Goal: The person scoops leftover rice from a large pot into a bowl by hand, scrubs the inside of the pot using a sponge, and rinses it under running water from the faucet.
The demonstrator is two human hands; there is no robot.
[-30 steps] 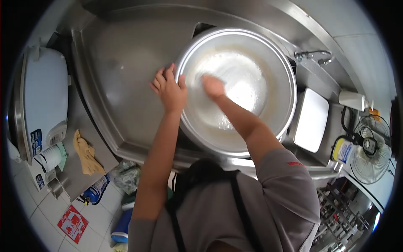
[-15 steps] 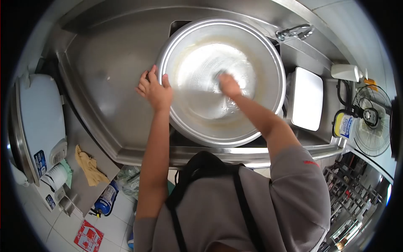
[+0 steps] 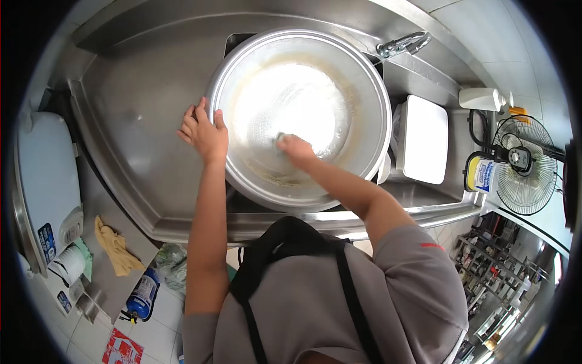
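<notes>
A large round aluminium pot (image 3: pixel 370 121) sits over the sink, its bright inside facing up, with wet streaks and a brownish film around the wall. My left hand (image 3: pixel 207 134) grips its left rim, thumb on the edge and fingers outside. Down inside, my right hand (image 3: pixel 297 150) presses a small grey-green scouring pad (image 3: pixel 280 138) against the lower left of the pot's bottom. The hand is slightly blurred and covers most of the pad.
A chrome faucet (image 3: pixel 405 45) rises behind the pot. To the right are a white rectangular tub (image 3: pixel 425 139), a white bottle (image 3: pixel 480 98) and a fan (image 3: pixel 521 161). A yellow cloth (image 3: pixel 116 247) lies on the lower left counter, near a blue fire extinguisher (image 3: pixel 143 294).
My right hand has swept the pad from near the pot's centre toward the lower left. My left hand keeps its place on the rim. The whole view has shifted slightly.
</notes>
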